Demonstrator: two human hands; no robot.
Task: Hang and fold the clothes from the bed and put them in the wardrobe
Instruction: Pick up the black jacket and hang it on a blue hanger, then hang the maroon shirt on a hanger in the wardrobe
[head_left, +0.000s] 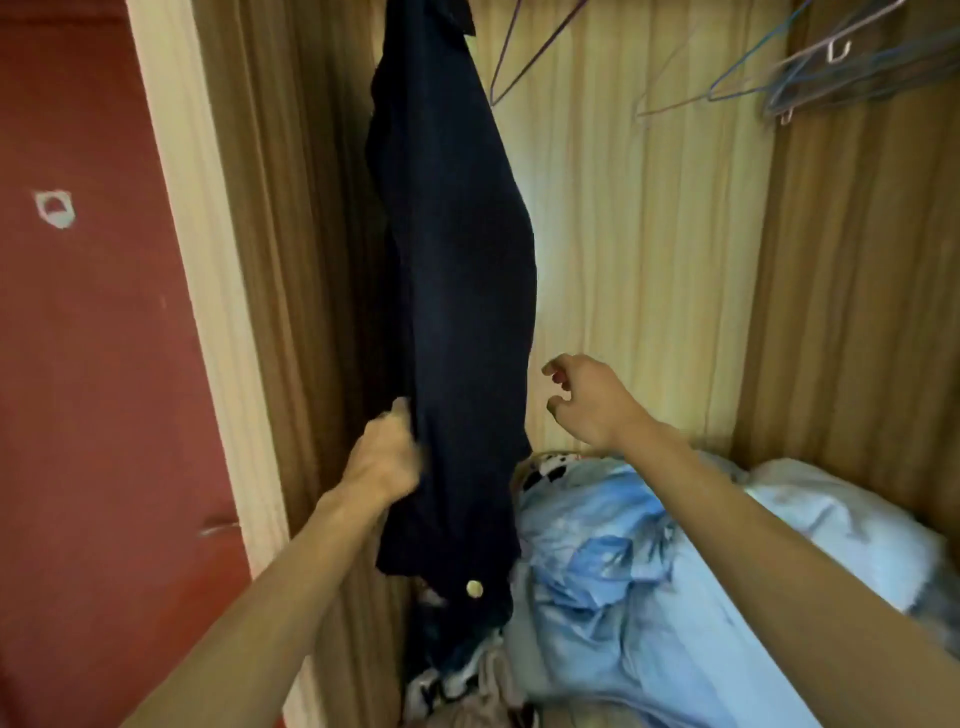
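Inside wood-grain wardrobe (649, 234), left hand (387, 457) grips limp dark garment (457, 260)

Head view. Two forearms in frame, both bare from lower edge to wrist; no sleeves or cuffs visible. Left hand (384, 457) and right hand (587, 400): no gloves, rings, watch or bands seen. Right fingertips (558, 375) show a dark reddish tint, blurred.

Dark red wall (78, 364) left, cream door frame (208, 312) beside striped wood-grain panels (649, 234), warmly lit.
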